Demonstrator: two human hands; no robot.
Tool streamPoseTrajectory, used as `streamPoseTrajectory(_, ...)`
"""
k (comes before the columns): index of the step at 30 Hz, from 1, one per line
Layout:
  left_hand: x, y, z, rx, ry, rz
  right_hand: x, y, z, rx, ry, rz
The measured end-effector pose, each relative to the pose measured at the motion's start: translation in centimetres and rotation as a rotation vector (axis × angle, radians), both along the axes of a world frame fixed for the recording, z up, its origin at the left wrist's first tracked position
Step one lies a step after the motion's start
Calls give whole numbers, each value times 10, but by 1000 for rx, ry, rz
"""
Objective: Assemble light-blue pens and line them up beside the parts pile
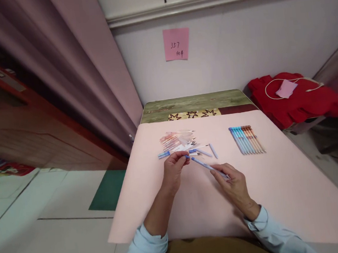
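Note:
My right hand (230,180) is closed around a slim blue pen (202,163), its front end pointing up and left. Close to that end, my left hand (175,168) pinches a small dark-blue pen part (187,156); a narrow gap seems to lie between the two. Just beyond my left hand is a loose pile of pen parts (175,141), with brownish clear barrels, white pieces and thin dark-tipped refills. Blue pen pieces (164,154) and a pale blue barrel (213,150) lie around it. On the right, several assembled pens (247,140) form a neat row, blue through brown.
A pale pink sheet (166,215) covers most of the table, whose green patterned top (196,101) shows at the back. Beyond stands a white wall with a pink note (177,44). Red cloth (299,104) with a white cable lies right; a wooden door (36,128) stands left.

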State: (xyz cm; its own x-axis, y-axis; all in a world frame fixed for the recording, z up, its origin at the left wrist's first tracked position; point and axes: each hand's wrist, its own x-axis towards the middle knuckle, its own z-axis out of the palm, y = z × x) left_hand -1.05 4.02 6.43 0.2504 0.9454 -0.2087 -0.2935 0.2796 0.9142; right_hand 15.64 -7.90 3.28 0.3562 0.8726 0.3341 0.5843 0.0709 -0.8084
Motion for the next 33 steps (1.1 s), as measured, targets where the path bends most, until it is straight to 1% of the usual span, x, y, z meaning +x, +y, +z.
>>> streamPoseTrajectory(5, 0, -2, 0, 0, 6, 11, -1, -4, 1, 18, 2, 2)
streamPoseTrajectory(12, -1, -5, 1, 21, 38, -22, 1, -4, -1, -1, 1, 9)
streamPoseTrajectory(18, -3, -7, 8, 127, 150, -102, 6, -6, -5, -39, -10, 51)
streamPoseTrajectory(23, -4, -9, 14, 130, 166, -125, 9, -7, -7, -77, -98, 46)
streamPoseTrajectory(27, -1, -11, 11, 134, 174, -126, 2, -7, -9, -170, -62, 107)
streamPoseTrajectory(30, 2, -14, 7, 147, 186, -129, -9, -6, -9, -252, -49, 102)
streamPoseTrajectory(32, 4, -14, 4, 161, 203, -139, -12, -3, -7, -254, -81, 87)
streamPoseTrajectory(33, 3, -14, 1, 178, 219, -117, -10, 0, -6, -239, -89, 69)
